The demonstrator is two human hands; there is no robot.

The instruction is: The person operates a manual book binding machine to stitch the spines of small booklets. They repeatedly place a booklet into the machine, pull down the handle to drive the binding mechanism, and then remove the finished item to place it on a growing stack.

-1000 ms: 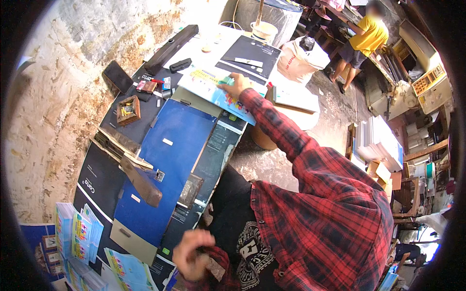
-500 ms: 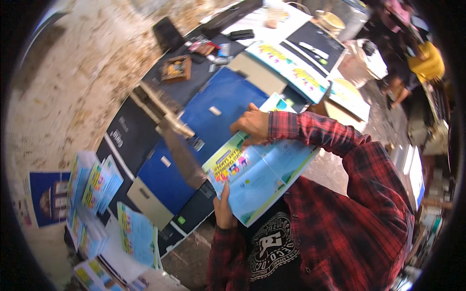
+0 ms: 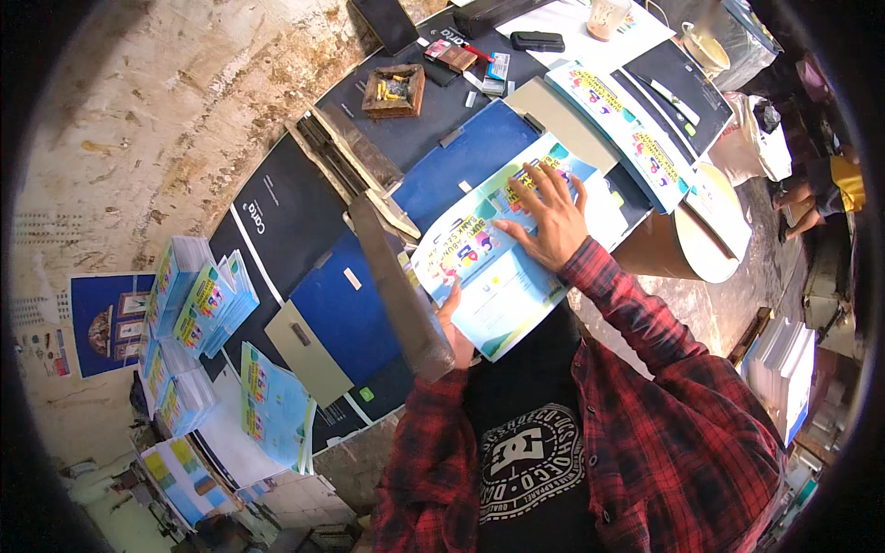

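Observation:
A printed sheet (image 3: 512, 290) in light blue and green, with colourful lettering, lies slantwise in front of my body. It may be a thin stack; the edges do not show this clearly. My left hand (image 3: 452, 327) pinches its near left edge, thumb on top and the other fingers mostly hidden. Spread fingers of my right hand (image 3: 553, 217) press flat on its upper right part. Just left of the sheet is the long dark arm (image 3: 392, 286) of a paper cutter, passing close by my left hand. The cutter's wooden bar (image 3: 355, 157) runs across the blue board (image 3: 461, 161).
Stacks of printed booklets (image 3: 198, 304) stand at the left, with more sheets (image 3: 272, 405) nearer. A long printed stack (image 3: 627, 138) lies at the upper right. Behind are an ashtray (image 3: 395, 90), a black case (image 3: 537, 41) and a cup (image 3: 607, 18). Another person (image 3: 820, 194) is far right.
My right hand has gone from a curled grip on the sheet's upper edge to lying flat with fingers spread. The whole view has shifted, and the sheet lies closer to the cutter arm.

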